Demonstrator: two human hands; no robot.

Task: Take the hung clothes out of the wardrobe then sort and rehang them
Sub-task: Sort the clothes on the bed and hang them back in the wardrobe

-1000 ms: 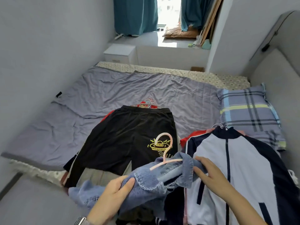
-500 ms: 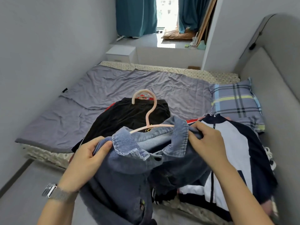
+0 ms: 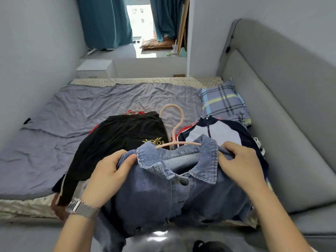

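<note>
Denim shirt [image 3: 163, 188] hides most of pink hanger [image 3: 174, 131].

Two hands: left hand [image 3: 107, 174], right hand [image 3: 240, 164], lower centre. One denim shirt [image 3: 169, 193]. One pink hanger [image 3: 173, 128], centre. One black garment [image 3: 120, 140]. One jacket [image 3: 223, 132]. One pillow [image 3: 222, 102], right.

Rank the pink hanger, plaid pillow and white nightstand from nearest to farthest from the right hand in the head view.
From the right hand:
1. Pink hanger, just left, inside the denim collar.
2. Plaid pillow, beyond, by the headboard.
3. White nightstand, far left, past the bed.
</note>
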